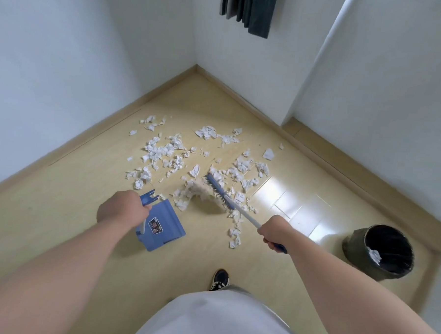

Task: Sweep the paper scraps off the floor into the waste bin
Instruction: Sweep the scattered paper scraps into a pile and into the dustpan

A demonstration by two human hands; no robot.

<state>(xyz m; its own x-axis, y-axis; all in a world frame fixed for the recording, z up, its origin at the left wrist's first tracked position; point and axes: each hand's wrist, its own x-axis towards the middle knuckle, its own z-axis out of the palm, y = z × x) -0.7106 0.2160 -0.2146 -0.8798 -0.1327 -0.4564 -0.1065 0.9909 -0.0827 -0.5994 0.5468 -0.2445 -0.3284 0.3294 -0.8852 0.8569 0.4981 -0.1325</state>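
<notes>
The right hand (272, 234) is closed around the broom (217, 191); the left hand (121, 207) grips the dustpan (164, 226). The paper scraps (164, 153) lie beyond both, with the dustpan left of the broom head.

The right hand (272, 233) grips the broom (214, 189), whose bristles press into paper scraps (164, 151) strewn toward the floor's (87, 160) far corner. The left hand (121, 207) holds the blue dustpan (162, 225) just beside them. The waste bin (379, 251), scraps inside, stands near the right wall.
</notes>
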